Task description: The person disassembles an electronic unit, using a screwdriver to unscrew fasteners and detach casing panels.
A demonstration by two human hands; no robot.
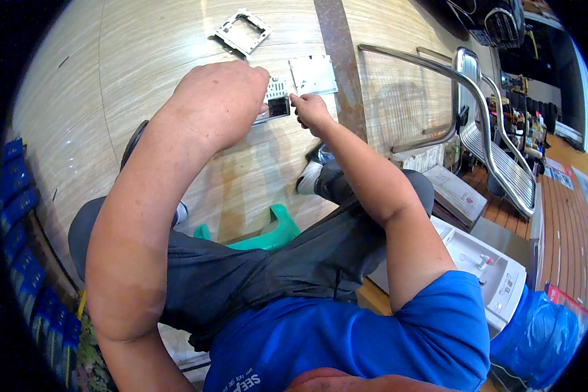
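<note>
A small silvery metal box [277,88] with rows of vent slots and a dark square opening sits on the tiled floor in front of me. My left hand [232,98] wraps round its left end; most of those fingers are hidden behind the hand. At the box's right edge, my right hand [312,112] has its fingers curled and the thumb and index finger pinched together. Whatever lies in that pinch is too small to make out. Just beyond is a flat metal plate [315,75] with a few small dark pieces on it. A square metal frame [243,31] lies farther off.
Below my arms is a green plastic stool [271,235] between my legs. A chrome-framed chair [483,124] lies tipped at right, near a cardboard box [456,194]. A white water dispenser [503,287] is at lower right. Blue boxes [19,196] line the left side.
</note>
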